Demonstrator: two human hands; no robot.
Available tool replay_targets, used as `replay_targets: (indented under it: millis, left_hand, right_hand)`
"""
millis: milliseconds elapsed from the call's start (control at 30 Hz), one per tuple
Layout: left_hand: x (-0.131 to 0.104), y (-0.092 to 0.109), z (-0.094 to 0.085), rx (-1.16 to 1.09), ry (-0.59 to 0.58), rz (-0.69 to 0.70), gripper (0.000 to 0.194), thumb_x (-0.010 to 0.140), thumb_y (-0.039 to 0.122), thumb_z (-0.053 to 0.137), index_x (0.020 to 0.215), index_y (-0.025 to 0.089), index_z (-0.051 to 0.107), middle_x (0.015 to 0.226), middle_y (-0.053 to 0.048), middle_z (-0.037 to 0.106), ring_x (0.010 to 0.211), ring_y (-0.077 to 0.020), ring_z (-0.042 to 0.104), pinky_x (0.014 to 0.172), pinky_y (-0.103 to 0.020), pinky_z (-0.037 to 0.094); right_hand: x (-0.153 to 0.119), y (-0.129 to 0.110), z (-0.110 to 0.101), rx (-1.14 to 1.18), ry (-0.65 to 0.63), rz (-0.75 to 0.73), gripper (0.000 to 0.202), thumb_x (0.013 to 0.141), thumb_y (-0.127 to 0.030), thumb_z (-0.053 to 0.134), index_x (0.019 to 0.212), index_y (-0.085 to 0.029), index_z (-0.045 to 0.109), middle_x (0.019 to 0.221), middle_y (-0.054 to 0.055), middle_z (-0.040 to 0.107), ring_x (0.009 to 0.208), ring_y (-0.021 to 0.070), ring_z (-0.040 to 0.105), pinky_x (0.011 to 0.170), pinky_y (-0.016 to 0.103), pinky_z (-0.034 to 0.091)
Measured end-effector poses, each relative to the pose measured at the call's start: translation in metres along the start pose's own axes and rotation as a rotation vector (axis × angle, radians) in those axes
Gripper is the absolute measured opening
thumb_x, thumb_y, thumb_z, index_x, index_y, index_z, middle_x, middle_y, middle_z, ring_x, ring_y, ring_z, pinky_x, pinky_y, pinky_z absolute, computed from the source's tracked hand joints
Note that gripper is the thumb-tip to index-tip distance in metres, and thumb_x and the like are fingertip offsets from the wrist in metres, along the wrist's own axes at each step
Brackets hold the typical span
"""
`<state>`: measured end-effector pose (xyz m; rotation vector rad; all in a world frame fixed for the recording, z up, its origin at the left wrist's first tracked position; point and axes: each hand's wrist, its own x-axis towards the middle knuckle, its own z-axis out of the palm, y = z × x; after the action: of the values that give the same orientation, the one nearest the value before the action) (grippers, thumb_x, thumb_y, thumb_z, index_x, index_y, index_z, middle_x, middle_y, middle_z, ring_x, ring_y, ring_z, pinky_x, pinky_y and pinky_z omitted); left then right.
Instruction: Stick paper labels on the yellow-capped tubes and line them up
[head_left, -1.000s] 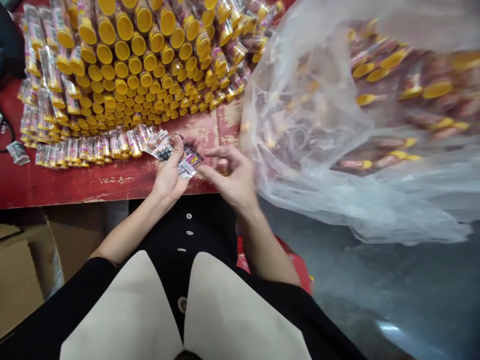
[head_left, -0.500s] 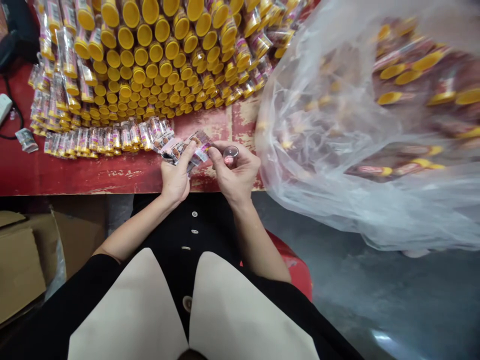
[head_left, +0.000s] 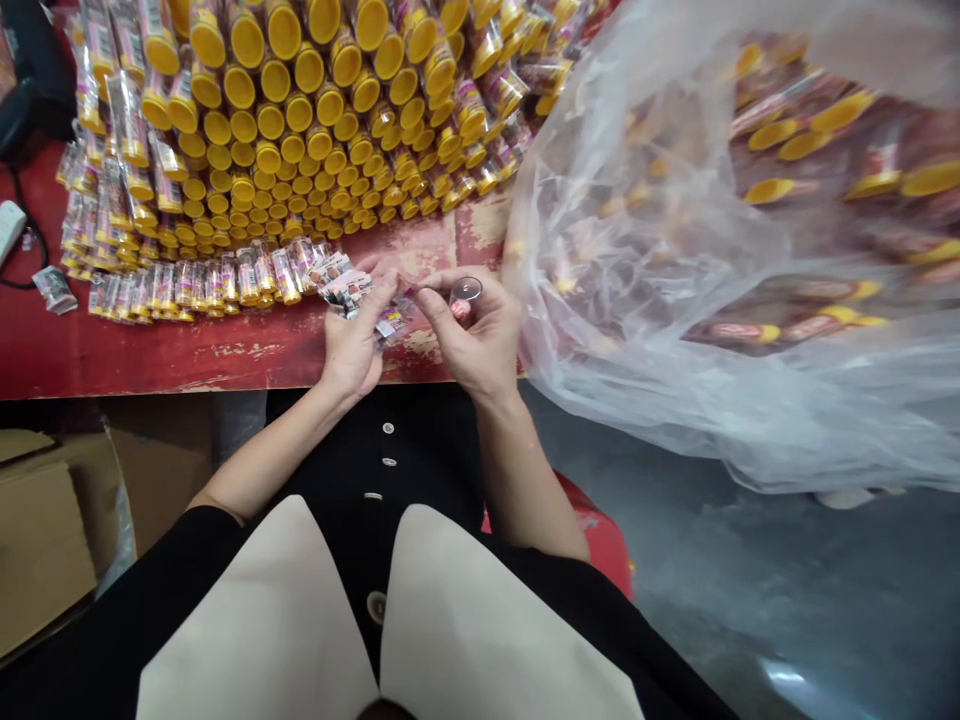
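My left hand point(head_left: 352, 350) grips a bunch of small printed plastic sleeves point(head_left: 343, 284), its thumb on top near the table's front edge. A clear tube point(head_left: 466, 290) with something pink inside is tucked in the curled fingers of my right hand point(head_left: 486, 345), its round end facing up. The thumb and forefinger of that hand are pinched at the edge of a sleeve point(head_left: 391, 322), close to my left fingertips. Exactly what the pinch holds is too small to make out.
Stacked wrapped tubes with yellow caps point(head_left: 274, 155) fill the back of the red table point(head_left: 150, 355). On the right bulges a large clear plastic bag point(head_left: 645, 330) of similar tubes. A cardboard box point(head_left: 45, 540) is low left, and a red stool point(head_left: 600, 540) is beneath me.
The fingertips of both hands have come closer together at the sleeves. My right hand still carries the tube. The view has shifted slightly.
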<state>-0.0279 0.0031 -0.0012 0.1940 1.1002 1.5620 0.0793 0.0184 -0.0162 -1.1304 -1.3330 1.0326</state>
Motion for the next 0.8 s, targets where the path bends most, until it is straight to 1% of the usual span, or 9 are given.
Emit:
replay_targets:
  millis: [67, 167, 267, 367, 433, 533, 600, 667, 800]
  left_hand:
    - [0.0, 0.001, 0.002, 0.024, -0.029, 0.02, 0.034, 0.079, 0.011, 0.076, 0.111, 0.018, 0.069, 0.098, -0.001, 0.074, 0.11, -0.0183, 0.07, 0.101, -0.034, 0.052]
    - [-0.001, 0.0, 0.006, 0.052, 0.03, 0.076, 0.034, 0.077, 0.007, 0.076, 0.108, 0.016, 0.069, 0.097, -0.002, 0.074, 0.11, -0.0178, 0.07, 0.103, -0.033, 0.05]
    - [0.003, -0.003, 0.006, 0.048, 0.123, 0.096, 0.03, 0.077, 0.013, 0.078, 0.105, 0.017, 0.069, 0.099, -0.002, 0.073, 0.111, -0.0173, 0.069, 0.101, -0.031, 0.051]
    - [0.009, -0.002, -0.001, 0.038, 0.148, 0.079, 0.032, 0.077, 0.019, 0.08, 0.108, 0.018, 0.07, 0.104, -0.002, 0.073, 0.111, -0.0174, 0.069, 0.094, -0.027, 0.052]
    - [0.011, 0.001, -0.004, 0.031, 0.14, 0.053, 0.034, 0.077, 0.019, 0.08, 0.109, 0.019, 0.07, 0.109, -0.003, 0.073, 0.11, -0.0174, 0.069, 0.09, -0.025, 0.052]
    - [0.007, 0.004, -0.005, 0.04, 0.127, 0.009, 0.04, 0.076, 0.017, 0.08, 0.115, 0.023, 0.069, 0.112, -0.003, 0.073, 0.106, -0.0168, 0.07, 0.083, -0.023, 0.052]
    - [0.002, 0.004, -0.003, 0.056, 0.11, -0.02, 0.046, 0.075, 0.016, 0.08, 0.118, 0.025, 0.068, 0.11, -0.002, 0.073, 0.099, -0.0149, 0.072, 0.078, -0.021, 0.052]
    - [-0.004, 0.001, 0.0, 0.063, 0.102, -0.049, 0.045, 0.073, 0.015, 0.081, 0.116, 0.025, 0.068, 0.105, -0.001, 0.073, 0.092, -0.013, 0.072, 0.075, -0.02, 0.052]
    - [-0.007, -0.005, 0.003, 0.041, 0.154, -0.032, 0.035, 0.069, 0.02, 0.086, 0.1, 0.021, 0.069, 0.086, 0.003, 0.072, 0.085, -0.011, 0.072, 0.077, -0.02, 0.053]
  right_hand:
    - [0.0, 0.001, 0.0, -0.02, 0.02, -0.009, 0.031, 0.082, -0.05, 0.072, 0.081, -0.019, 0.067, 0.074, -0.001, 0.062, 0.065, 0.0082, 0.055, 0.062, 0.023, 0.049]
    - [0.0, 0.007, 0.004, 0.005, 0.09, 0.041, 0.036, 0.084, -0.054, 0.069, 0.076, -0.019, 0.062, 0.065, -0.003, 0.054, 0.057, 0.0073, 0.049, 0.055, 0.023, 0.045]
    - [-0.002, 0.012, 0.001, 0.056, 0.039, 0.093, 0.035, 0.088, -0.057, 0.061, 0.093, -0.022, 0.061, 0.07, -0.003, 0.054, 0.053, 0.0071, 0.046, 0.049, 0.022, 0.041]
    - [-0.008, 0.008, -0.012, 0.026, -0.077, 0.027, 0.038, 0.094, -0.055, 0.052, 0.119, -0.026, 0.057, 0.103, 0.004, 0.063, 0.074, 0.0111, 0.059, 0.063, 0.026, 0.052]
    - [-0.014, 0.002, -0.021, -0.029, -0.102, -0.042, 0.038, 0.095, -0.051, 0.053, 0.124, -0.027, 0.056, 0.12, 0.008, 0.061, 0.091, 0.0146, 0.062, 0.078, 0.032, 0.056]
    - [-0.02, -0.001, -0.024, -0.075, -0.069, -0.072, 0.042, 0.091, -0.049, 0.061, 0.125, -0.026, 0.057, 0.114, 0.007, 0.062, 0.097, 0.0174, 0.062, 0.086, 0.035, 0.056]
    - [-0.021, 0.003, -0.016, -0.054, -0.019, -0.012, 0.042, 0.086, -0.051, 0.067, 0.117, -0.024, 0.06, 0.096, 0.004, 0.062, 0.086, 0.0157, 0.061, 0.078, 0.032, 0.055]
    - [-0.018, 0.009, -0.004, -0.009, 0.057, 0.049, 0.036, 0.08, -0.053, 0.073, 0.095, -0.021, 0.063, 0.08, 0.0, 0.056, 0.072, 0.012, 0.055, 0.068, 0.028, 0.052]
    - [-0.014, 0.016, 0.01, 0.046, 0.136, 0.075, 0.047, 0.081, -0.056, 0.072, 0.065, -0.019, 0.047, 0.065, -0.004, 0.041, 0.058, 0.0068, 0.042, 0.057, 0.023, 0.042]
